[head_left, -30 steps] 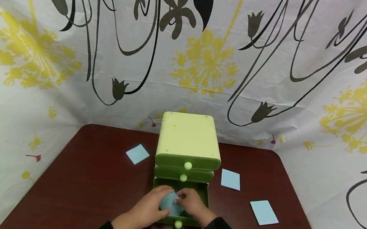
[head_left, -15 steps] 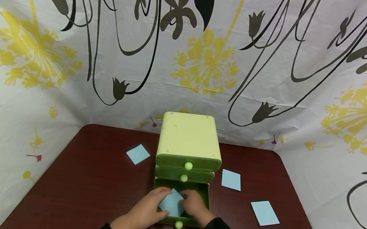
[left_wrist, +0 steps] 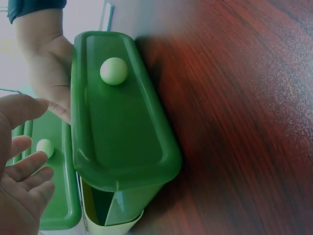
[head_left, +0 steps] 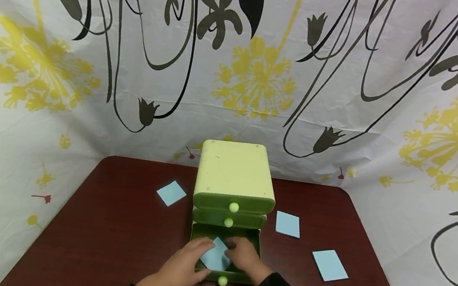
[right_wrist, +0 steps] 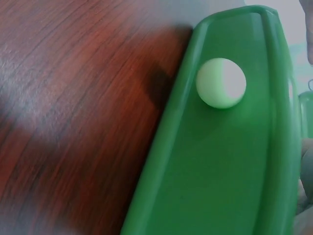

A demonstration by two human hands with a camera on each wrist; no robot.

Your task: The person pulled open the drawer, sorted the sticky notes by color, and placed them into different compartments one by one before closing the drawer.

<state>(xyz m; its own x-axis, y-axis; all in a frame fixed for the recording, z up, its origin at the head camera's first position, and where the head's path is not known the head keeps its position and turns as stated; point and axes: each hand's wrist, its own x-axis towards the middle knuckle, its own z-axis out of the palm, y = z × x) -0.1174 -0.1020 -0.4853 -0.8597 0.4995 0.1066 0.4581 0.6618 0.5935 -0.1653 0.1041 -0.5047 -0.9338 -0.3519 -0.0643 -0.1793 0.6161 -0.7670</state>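
Dark red-brown wooden surface point(head_left: 111, 243), grain glossy in both wrist views. Three loose pale blue paper squares lying flat on it: one point(head_left: 171, 192) left of the green cabinet, turned like a diamond; one point(head_left: 288, 224) just right of the cabinet; a third point(head_left: 329, 265) further right and nearer the front edge, well apart from the first. Behind and on both sides, a white cloth backdrop point(head_left: 350, 81) printed with yellow blooms and dark curling stems.
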